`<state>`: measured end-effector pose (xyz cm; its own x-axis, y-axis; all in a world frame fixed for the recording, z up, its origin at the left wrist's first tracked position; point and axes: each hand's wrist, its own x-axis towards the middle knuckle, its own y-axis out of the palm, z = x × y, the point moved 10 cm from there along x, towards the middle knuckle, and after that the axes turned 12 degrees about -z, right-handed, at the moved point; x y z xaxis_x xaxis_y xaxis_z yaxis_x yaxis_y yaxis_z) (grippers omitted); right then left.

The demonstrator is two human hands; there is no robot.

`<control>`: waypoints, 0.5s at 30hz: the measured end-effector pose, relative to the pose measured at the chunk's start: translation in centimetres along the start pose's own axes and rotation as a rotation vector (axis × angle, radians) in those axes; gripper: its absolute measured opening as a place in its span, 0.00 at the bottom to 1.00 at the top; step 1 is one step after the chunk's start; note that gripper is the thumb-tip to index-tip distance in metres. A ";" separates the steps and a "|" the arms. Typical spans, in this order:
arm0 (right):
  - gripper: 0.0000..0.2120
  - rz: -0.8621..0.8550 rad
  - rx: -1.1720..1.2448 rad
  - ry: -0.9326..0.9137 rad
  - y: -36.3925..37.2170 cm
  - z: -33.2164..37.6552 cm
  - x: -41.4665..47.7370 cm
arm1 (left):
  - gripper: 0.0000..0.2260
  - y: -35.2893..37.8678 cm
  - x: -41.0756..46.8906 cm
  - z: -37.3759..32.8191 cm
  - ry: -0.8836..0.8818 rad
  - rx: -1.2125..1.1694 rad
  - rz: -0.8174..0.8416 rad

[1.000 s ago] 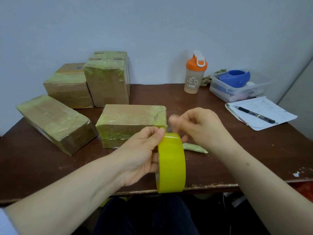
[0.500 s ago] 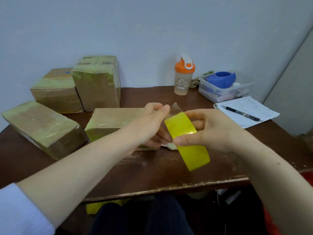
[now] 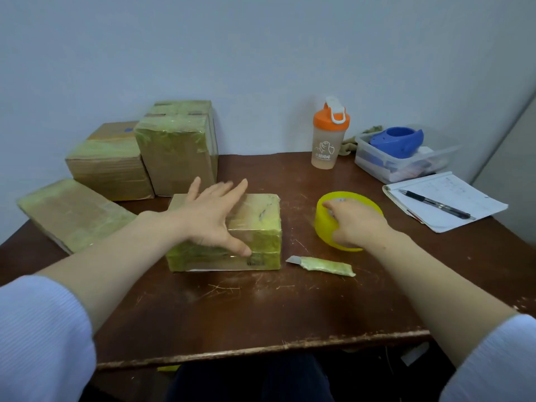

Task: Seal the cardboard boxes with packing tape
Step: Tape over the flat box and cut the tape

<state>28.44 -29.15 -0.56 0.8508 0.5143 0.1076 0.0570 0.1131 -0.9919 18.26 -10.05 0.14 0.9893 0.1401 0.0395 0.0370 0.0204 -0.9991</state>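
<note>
Three taped boxes (image 3: 177,152) on desk (image 3: 261,309), left of and beyond left hand (image 3: 211,219). That hand spread, fingers straight and blurred, over top of fourth box (image 3: 261,227), thumb at its near edge. Tape-wrapped cutter (image 3: 322,266) between hands, nearer person. Further right, right hand (image 3: 356,224) curled over yellow tape roll (image 3: 323,227) lying flat on desk, fingertips seemingly hooked into core. Beyond it: bottle (image 3: 329,137), notepad (image 3: 464,192) with pen (image 3: 435,203).

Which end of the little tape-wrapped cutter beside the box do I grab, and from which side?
Grip the cutter by its tape-wrapped handle, the thicker right part, pinching its long sides from above. It lies flat on the table with the bare blade tip pointing left toward the box, so come in from the right, clear of the blade.
</note>
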 end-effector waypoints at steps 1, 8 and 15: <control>0.29 -0.060 0.037 -0.035 -0.8 1.4 0.2 | 0.57 0.0 0.2 0.0 0.005 -0.005 -0.018; 0.31 -0.054 0.580 -0.107 -0.4 12.8 1.0 | 0.55 -0.8 0.5 0.4 -0.020 0.058 -0.186; 0.24 -0.195 0.582 -0.053 0.7 12.6 2.1 | 0.56 0.2 1.5 0.4 0.017 0.030 -0.123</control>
<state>23.74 -17.30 -0.17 0.8254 0.4772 0.3016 -0.0978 0.6471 -0.7561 19.67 -9.42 0.00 0.9797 0.1184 0.1615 0.1545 0.0661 -0.9858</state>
